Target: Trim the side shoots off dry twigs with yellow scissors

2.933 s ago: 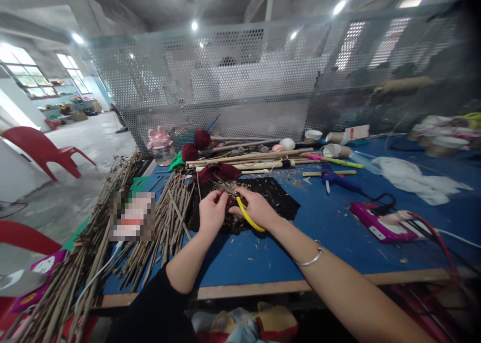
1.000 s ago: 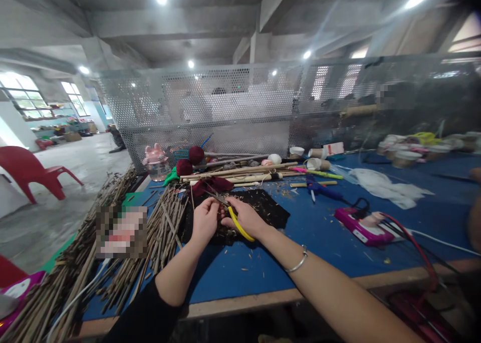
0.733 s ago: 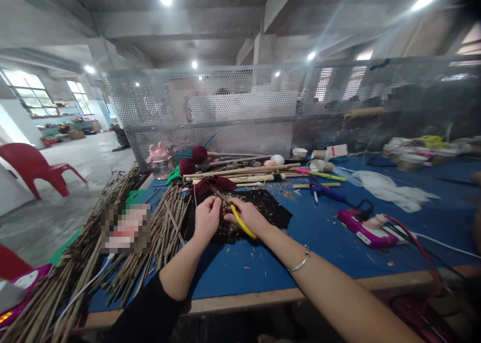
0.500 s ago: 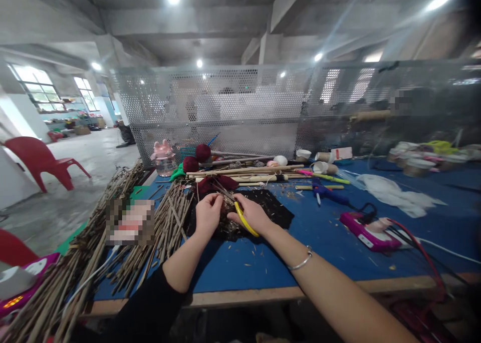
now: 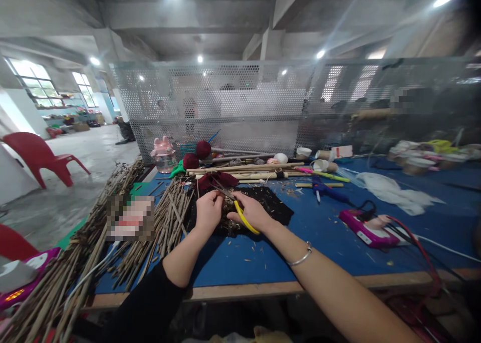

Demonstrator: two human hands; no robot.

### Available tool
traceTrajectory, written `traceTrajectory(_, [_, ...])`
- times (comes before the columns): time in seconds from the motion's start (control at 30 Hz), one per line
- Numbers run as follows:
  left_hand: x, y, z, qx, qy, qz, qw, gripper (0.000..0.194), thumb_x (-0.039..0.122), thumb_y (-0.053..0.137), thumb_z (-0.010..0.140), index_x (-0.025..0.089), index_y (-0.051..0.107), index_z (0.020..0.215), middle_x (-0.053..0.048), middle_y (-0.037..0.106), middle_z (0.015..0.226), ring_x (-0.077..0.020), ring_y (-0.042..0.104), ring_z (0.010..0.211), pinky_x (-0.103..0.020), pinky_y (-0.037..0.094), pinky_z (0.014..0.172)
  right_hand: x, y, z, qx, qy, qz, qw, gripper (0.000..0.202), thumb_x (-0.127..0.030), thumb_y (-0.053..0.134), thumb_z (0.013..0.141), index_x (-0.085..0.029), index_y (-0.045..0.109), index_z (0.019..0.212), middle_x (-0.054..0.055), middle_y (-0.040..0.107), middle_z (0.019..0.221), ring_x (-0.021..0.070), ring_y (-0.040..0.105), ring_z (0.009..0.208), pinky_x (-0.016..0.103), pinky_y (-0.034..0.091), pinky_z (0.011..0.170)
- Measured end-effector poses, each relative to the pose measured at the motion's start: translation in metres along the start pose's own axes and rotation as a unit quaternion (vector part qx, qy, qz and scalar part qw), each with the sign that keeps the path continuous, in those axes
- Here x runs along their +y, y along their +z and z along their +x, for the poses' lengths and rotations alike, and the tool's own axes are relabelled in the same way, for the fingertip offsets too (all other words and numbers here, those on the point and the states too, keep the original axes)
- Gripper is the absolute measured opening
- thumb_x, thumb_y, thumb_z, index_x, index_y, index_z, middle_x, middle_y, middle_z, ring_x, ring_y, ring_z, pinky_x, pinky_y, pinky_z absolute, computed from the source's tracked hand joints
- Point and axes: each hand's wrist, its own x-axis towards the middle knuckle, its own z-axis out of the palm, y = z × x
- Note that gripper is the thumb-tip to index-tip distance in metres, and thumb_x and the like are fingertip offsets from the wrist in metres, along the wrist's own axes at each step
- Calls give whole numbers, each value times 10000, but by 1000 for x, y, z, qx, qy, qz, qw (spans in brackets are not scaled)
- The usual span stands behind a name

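Yellow-handled scissors [image 5: 245, 218] sit in my right hand [image 5: 251, 213], their blades pointing away to the upper left. My left hand [image 5: 209, 210] is closed in a pinch beside the blades; what its fingertips hold is too small to make out. Both hands are over a black cloth [image 5: 272, 203] strewn with pale clippings. Just beyond the fingers lies dark red material [image 5: 214, 180], close to the scissor tips. To the left of my left hand, cut twigs [image 5: 169, 220] lie in a loose pile on the blue table [image 5: 240, 270].
Long branches [image 5: 80, 243] run along the left edge. Wooden sticks [image 5: 240, 170], red yarn balls [image 5: 203, 149] and a pink-lidded jar [image 5: 164, 155] lie at the back. Rightward are a blue glue gun [image 5: 326, 190], a magenta power strip [image 5: 366, 229] with cables, and a plastic bag [image 5: 394, 190].
The hands and scissors stay almost in place, with the left fingertips shifting slightly at the blades. The whole view has moved a little.
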Motion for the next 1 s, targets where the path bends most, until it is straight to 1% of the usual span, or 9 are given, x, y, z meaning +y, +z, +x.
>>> traceTrajectory(0.17, [-2, -1, 1, -1, 8, 35, 999, 243, 237, 436, 796, 158, 656, 730, -24, 643, 665, -121, 545, 612, -206, 389, 610, 2, 2, 0, 7, 19, 9, 1000, 536, -481, 631, 676, -189, 518, 1111, 33, 618, 837, 149, 543, 679, 242, 407, 633])
traceTrajectory(0.3, [-6, 0, 1, -10, 10, 42, 999, 254, 256, 432, 806, 163, 665, 768, -18, 646, 666, -120, 545, 606, -201, 378, 597, 5, 4, 0, 3, 22, 29, 999, 492, -485, 611, 695, -190, 546, 1083, 8, 613, 733, 129, 524, 598, 220, 390, 570])
traceTrajectory(0.5, [-14, 0, 4, -13, -32, 99, 994, 235, 312, 508, 771, 161, 674, 700, -34, 642, 618, -133, 540, 563, -222, 359, 575, 13, -8, 0, 7, 50, -51, 997, 486, -505, 615, 679, -224, 562, 1072, 25, 640, 760, 155, 571, 641, 235, 399, 598])
traceTrajectory(0.6, [-13, 0, 3, -59, -38, 157, 985, 284, 413, 561, 733, 166, 665, 642, -56, 632, 592, -153, 542, 568, -239, 350, 569, 18, -17, -1, 39, 76, -101, 991, 532, -518, 636, 645, -242, 541, 1089, 33, 641, 809, 181, 585, 702, 249, 399, 615])
traceTrajectory(0.73, [2, -3, -10, -112, 38, 150, 982, 232, 381, 553, 756, 188, 678, 788, -61, 662, 730, -158, 565, 653, -238, 369, 614, 29, -22, -1, 77, 120, -106, 984, 531, -549, 601, 661, -237, 528, 1084, 32, 627, 781, 188, 580, 698, 252, 396, 596])
traceTrajectory(0.8, [14, -7, -24, -161, 74, 140, 974, 217, 350, 544, 768, 195, 675, 845, -64, 666, 807, -167, 577, 711, -243, 383, 651, 37, -21, -1, 94, 144, -86, 981, 522, -570, 567, 682, -231, 523, 1076, 19, 611, 717, 179, 567, 647, 249, 392, 569])
traceTrajectory(0.87, [25, -10, -41, -244, 82, 145, 955, 242, 388, 530, 774, 206, 672, 843, -53, 657, 776, -173, 579, 704, -247, 387, 637, 47, -20, 0, 122, 164, -61, 977, 520, -583, 541, 696, -217, 522, 1065, 14, 600, 683, 171, 556, 614, 252, 399, 570])
traceTrajectory(0.93, [34, -11, -59, -290, 72, 170, 939, 382, 504, 570, 707, 210, 648, 939, -53, 640, 773, -189, 578, 704, -251, 392, 607, 55, -18, 1, 160, 166, -35, 972, 502, -570, 537, 707, -201, 529, 1047, 33, 613, 739, 173, 566, 662, 258, 414, 609])
traceTrajectory(1.0, [40, -8, -73, -302, 73, 205, 928, 536, 562, 616, 629, 222, 604, 1043, -66, 624, 881, -206, 583, 758, -257, 403, 616, 60, -17, 2, 186, 159, -10, 969, 468, -542, 535, 720, -191, 533, 1030, 52, 624, 807, 177, 576, 713, 262, 423, 643])
